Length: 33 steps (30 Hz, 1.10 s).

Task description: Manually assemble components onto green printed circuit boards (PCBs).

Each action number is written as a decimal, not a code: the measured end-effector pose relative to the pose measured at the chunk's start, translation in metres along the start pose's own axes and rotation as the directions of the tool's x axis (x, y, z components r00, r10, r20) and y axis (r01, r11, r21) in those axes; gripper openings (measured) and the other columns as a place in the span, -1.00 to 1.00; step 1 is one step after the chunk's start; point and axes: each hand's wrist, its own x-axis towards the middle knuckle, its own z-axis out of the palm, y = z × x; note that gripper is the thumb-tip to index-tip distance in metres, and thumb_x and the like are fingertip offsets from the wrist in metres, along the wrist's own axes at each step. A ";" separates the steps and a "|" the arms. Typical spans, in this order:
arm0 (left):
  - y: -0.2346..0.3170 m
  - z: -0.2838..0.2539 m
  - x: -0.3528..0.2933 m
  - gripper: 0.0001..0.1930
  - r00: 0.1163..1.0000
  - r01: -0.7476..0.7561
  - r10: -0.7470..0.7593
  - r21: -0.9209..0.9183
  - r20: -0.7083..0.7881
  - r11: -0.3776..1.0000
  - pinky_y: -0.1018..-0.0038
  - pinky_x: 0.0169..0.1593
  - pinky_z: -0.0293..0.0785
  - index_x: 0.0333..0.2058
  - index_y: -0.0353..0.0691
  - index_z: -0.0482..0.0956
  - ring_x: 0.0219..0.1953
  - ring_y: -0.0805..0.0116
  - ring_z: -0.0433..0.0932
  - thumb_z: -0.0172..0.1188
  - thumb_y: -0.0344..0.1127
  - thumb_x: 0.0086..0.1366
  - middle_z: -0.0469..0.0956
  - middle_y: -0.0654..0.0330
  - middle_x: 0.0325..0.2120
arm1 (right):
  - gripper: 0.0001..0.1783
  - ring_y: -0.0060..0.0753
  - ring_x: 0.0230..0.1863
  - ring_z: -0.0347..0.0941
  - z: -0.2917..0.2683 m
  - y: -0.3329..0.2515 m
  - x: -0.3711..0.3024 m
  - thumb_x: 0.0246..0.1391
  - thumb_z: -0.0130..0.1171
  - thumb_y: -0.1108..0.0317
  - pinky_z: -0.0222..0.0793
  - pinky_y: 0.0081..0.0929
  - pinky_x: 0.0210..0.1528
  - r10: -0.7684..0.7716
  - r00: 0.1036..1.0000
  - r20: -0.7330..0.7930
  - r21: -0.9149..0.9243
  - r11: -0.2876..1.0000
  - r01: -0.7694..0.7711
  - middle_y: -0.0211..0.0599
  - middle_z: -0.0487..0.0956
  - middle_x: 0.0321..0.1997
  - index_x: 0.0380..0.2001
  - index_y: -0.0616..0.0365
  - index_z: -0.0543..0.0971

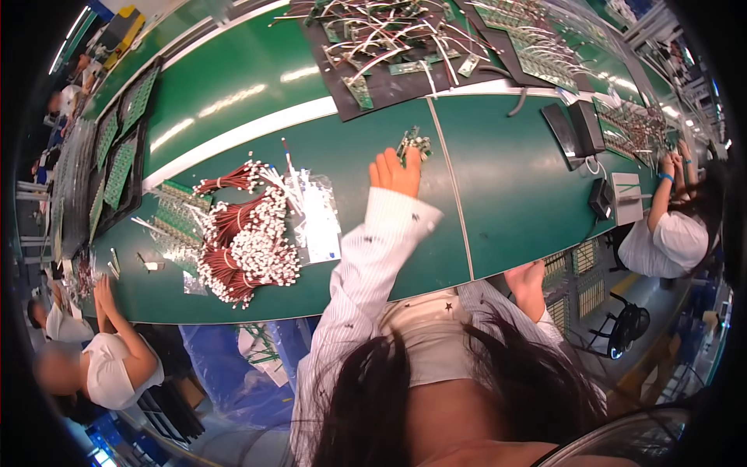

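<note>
My left hand (395, 171) reaches over the green tabletop, its fingers bent and closed at a small cluster of green circuit boards (415, 143). The boards stick out past my thumb and fingertips; how many there are I cannot tell. At the table's front edge, my right hand (527, 285) hangs low with fingers apart and nothing visible in it. Left of my left arm lies a heap of dark red cable bundles with white connectors (241, 241). Between heap and arm is a clear plastic bag (319, 218) beside white wires.
Wired circuit boards (389, 47) pile on a dark mat at the back. Board panels (177, 214) lie left of the cables. A black device (601, 198) stands at right. Co-workers sit at both sides, one at left (117, 366), one at right (669, 233). A blue bin (226, 373) stands below.
</note>
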 end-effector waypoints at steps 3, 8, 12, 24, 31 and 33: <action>0.008 0.008 -0.011 -0.01 0.999 -0.003 0.002 0.024 0.033 1.000 0.13 0.16 -0.05 0.20 -0.02 -0.08 0.12 -0.04 0.09 0.30 -0.16 -0.23 0.05 -0.21 0.09 | -0.49 -0.11 -0.17 0.43 -0.006 -0.020 -0.036 0.06 -0.09 0.19 0.37 -0.21 -0.08 0.207 0.966 -0.157 -0.232 0.943 -0.239 -0.12 0.45 -0.07 0.03 0.29 0.25; -0.013 0.016 -0.056 -0.03 0.900 -0.227 0.138 -0.175 -0.413 0.958 0.07 0.19 -0.15 0.16 -0.03 0.05 0.16 -0.10 0.01 0.35 -0.06 -0.27 0.03 -0.15 0.11 | -0.77 -0.16 -0.42 0.48 0.066 -0.024 -0.052 0.04 -0.09 0.35 0.38 -0.43 -0.31 0.750 0.577 0.323 -0.858 -0.026 0.514 -0.19 0.51 -0.51 -0.50 0.25 0.50; -0.023 0.020 -0.080 -0.07 0.892 -0.147 0.068 -0.143 -0.446 0.979 0.06 0.19 -0.16 0.14 -0.03 0.10 0.18 -0.06 -0.01 0.37 -0.14 -0.27 0.02 -0.08 0.13 | -0.87 -0.13 -0.40 0.45 0.142 -0.009 -0.021 -0.05 0.04 0.39 0.35 -0.37 -0.37 0.401 0.517 0.756 -0.577 0.034 0.816 -0.16 0.50 -0.44 -0.42 0.21 0.48; -0.033 0.058 -0.106 -0.65 0.712 -0.288 0.114 -0.140 -0.693 0.947 0.28 -0.24 0.30 -0.25 -0.12 0.49 -0.30 0.21 0.38 0.30 -0.34 -0.10 0.39 0.14 -0.27 | -0.76 -0.26 -0.36 0.37 0.146 0.013 0.067 -0.24 0.19 0.37 0.30 -0.38 -0.41 0.012 0.499 0.866 -0.371 -0.654 0.659 -0.37 0.37 -0.42 -0.41 0.06 0.43; -0.038 0.054 -0.100 -0.70 0.730 -0.257 -0.014 -0.293 -0.683 0.921 0.31 -0.21 0.31 -0.25 -0.13 0.51 -0.29 0.24 0.38 0.25 -0.31 -0.04 0.38 0.15 -0.24 | -0.74 -0.22 -0.33 0.36 0.158 0.021 0.057 -0.22 0.19 0.39 0.29 -0.35 -0.33 -0.070 0.476 0.877 -0.382 -0.703 0.600 -0.31 0.40 -0.41 -0.36 0.12 0.43; -0.041 0.060 -0.098 -0.72 0.722 -0.288 0.078 -0.196 -0.688 0.937 0.32 -0.15 0.32 -0.23 -0.12 0.51 -0.23 0.20 0.40 0.19 -0.39 0.00 0.38 0.13 -0.15 | -0.68 -0.21 -0.24 0.36 0.152 0.028 0.054 -0.24 0.19 0.39 0.28 -0.37 -0.25 -0.018 0.359 0.933 -0.327 -0.458 0.827 -0.28 0.42 -0.26 -0.29 0.10 0.45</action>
